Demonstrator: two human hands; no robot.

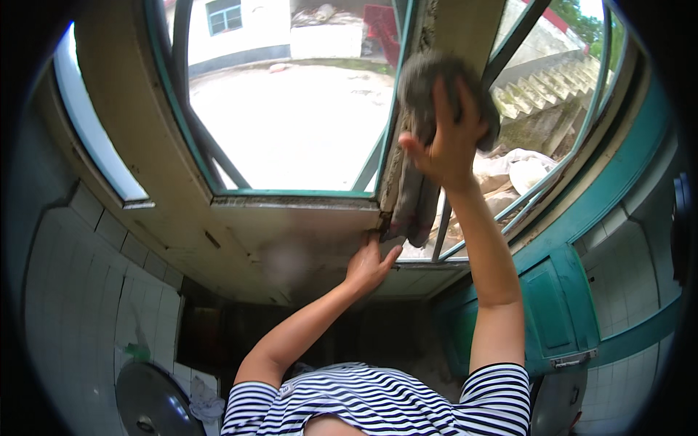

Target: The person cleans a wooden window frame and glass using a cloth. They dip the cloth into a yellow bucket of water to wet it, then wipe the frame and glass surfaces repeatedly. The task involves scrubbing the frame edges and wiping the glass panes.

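Observation:
My right hand is raised against a window post, fingers spread over a bunched grey cloth. The cloth is slightly blurred, and a long part of it hangs below the palm along the post. Its lower end, with faint reddish marks, reaches close to my left hand. That hand rests with its fingertips at the foot of the post, thumb held apart, and no object shows in it. Whether its fingertips touch the cloth's end, I cannot tell.
A teal-framed window pane stands left of the post; another window with dark bars lies right. Lower right is a green panelled door with a metal latch. A large dark lid and a crumpled pale cloth sit lower left, near tiled walls.

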